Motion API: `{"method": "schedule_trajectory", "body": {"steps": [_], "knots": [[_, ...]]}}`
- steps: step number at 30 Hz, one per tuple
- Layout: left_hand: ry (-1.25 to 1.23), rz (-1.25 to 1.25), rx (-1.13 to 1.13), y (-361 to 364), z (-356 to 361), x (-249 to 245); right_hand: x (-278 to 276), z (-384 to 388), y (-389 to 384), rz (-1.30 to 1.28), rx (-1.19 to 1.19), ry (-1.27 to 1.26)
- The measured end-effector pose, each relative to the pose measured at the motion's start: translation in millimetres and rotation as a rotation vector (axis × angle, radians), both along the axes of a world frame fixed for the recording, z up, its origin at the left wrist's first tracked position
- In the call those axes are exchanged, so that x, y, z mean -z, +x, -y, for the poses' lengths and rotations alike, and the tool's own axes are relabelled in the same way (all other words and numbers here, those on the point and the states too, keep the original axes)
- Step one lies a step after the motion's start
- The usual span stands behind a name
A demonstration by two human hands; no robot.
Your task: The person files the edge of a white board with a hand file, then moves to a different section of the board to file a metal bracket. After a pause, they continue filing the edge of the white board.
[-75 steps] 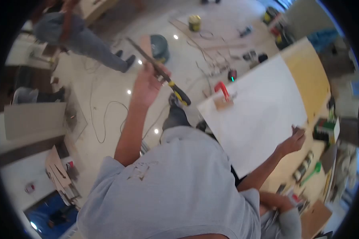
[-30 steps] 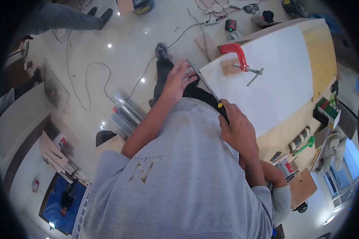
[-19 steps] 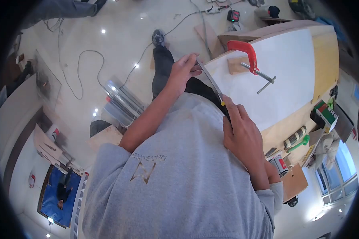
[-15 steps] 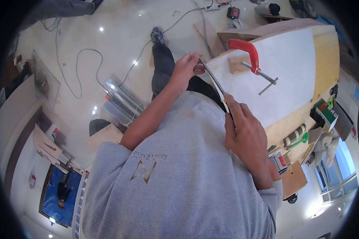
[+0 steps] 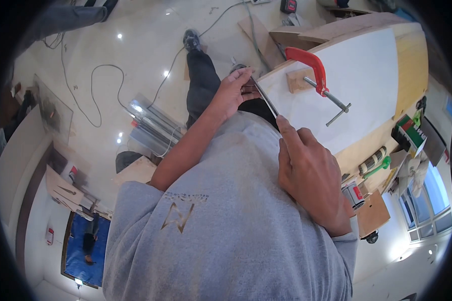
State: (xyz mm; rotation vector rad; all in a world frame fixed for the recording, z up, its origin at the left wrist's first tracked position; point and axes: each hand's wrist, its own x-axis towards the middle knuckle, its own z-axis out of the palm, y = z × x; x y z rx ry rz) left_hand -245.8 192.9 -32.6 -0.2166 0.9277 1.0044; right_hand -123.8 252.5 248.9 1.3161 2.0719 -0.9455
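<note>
A long, narrow metal file [image 5: 266, 99] runs along the near left edge of a white-faced board [image 5: 356, 70]. My right hand [image 5: 309, 173] is wrapped around its handle end, index finger stretched along the tool; the palm hides most of the handle. At the far end, the fingers of my left hand [image 5: 231, 94] pinch the tip. A red G-clamp [image 5: 314, 65] presses a small wooden block [image 5: 297, 81] onto the board, just beyond the file. My body is close up against the board's edge.
Cables [image 5: 93, 90] snake over the tiled floor. Wrapped metal lengths [image 5: 153, 125] lie left of my leg. A tin [image 5: 353, 194], a green tool [image 5: 379, 167] and a roll [image 5: 371, 159] stand to the right. Another person's leg [image 5: 65, 22] shows at top left.
The view has tilted slightly. My right hand and the file have shifted a little toward the left, and the file appears narrower. Both hands keep their hold; the clamp stays in place on the board.
</note>
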Motion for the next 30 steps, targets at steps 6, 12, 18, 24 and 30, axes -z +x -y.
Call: {"method": "schedule_trajectory", "body": {"steps": [6,12,18,24,30], "knots": [[0.002,0.032,0.0,-3,1,-2,-5,-5,-12,0.026,-0.005,0.003],[-0.009,0.033,0.039,-4,1,-2,-10,-15,-20,0.062,0.011,-0.053],[-0.01,0.034,0.072,-6,1,1,-15,-18,-25,0.085,-0.007,-0.033],[-0.045,0.071,0.056,-6,1,3,-17,-17,-30,0.102,-0.114,0.036],[-0.08,0.115,0.019,-4,2,12,-9,-23,-30,0.072,-0.129,0.09]]}}
